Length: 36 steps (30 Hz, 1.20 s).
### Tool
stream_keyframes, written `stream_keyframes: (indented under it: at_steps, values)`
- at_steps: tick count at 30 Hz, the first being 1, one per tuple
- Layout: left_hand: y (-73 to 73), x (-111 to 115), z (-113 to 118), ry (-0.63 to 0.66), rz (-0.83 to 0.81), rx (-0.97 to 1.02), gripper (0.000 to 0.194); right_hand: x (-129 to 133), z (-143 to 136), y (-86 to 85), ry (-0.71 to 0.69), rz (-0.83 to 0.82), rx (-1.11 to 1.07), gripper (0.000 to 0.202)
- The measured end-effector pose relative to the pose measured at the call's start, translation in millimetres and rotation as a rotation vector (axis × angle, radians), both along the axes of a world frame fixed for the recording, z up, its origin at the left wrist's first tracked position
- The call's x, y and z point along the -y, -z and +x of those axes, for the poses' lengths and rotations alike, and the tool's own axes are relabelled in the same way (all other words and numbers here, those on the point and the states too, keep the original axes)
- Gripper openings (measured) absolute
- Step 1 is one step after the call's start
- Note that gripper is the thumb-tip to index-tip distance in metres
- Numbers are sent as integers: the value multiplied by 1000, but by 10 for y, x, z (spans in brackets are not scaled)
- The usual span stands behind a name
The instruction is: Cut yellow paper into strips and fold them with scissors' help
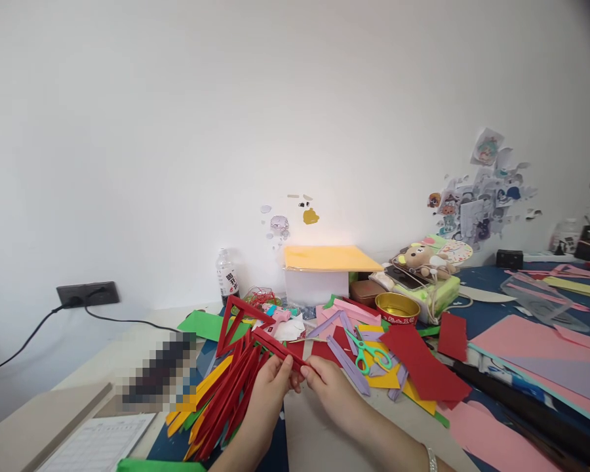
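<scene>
A folded red paper strip [275, 345] is pinched between my two hands above the table. My left hand [274, 381] grips it with thumb and fingers closed. On the strip's right end, my right hand [327, 387] holds with its thumb on top. Below and left of my left hand lies a heap of folded paper strips [226, 393], mostly red, with some yellow and green. Green-handled scissors [368, 354] rest on paper scraps to the right of my hands. Purple folded strips [348, 364] lie beside them.
Red paper sheets [417, 360] and pink sheets [535, 347] spread to the right. A round gold tin [397, 307] and a plush toy [425, 257] stand farther back. A water bottle [227, 275] is near the wall. A cable runs from the socket [88, 294].
</scene>
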<state>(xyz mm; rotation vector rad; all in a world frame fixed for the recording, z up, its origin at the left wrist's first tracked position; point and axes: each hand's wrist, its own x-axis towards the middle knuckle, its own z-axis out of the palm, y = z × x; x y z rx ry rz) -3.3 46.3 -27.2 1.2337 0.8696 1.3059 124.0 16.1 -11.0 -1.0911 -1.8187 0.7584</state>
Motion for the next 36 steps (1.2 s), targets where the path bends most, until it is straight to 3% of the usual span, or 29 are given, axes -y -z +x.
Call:
stream_keyframes:
  at_steps: [14, 20, 26, 36]
  values:
    - [-52, 110, -8, -32, 58, -6, 42, 5, -42, 19, -20, 16, -59, 26]
    - [-177, 169, -54, 59, 35, 71, 39, 36, -40, 4, -95, -63, -163, 38]
    - [-312, 231, -109, 60, 40, 30, 42, 78, -43, -18, -197, -153, -266, 43]
    - [-509, 297, -214, -97, 5, 160, 44, 121, -63, -41, -236, -177, -239, 46]
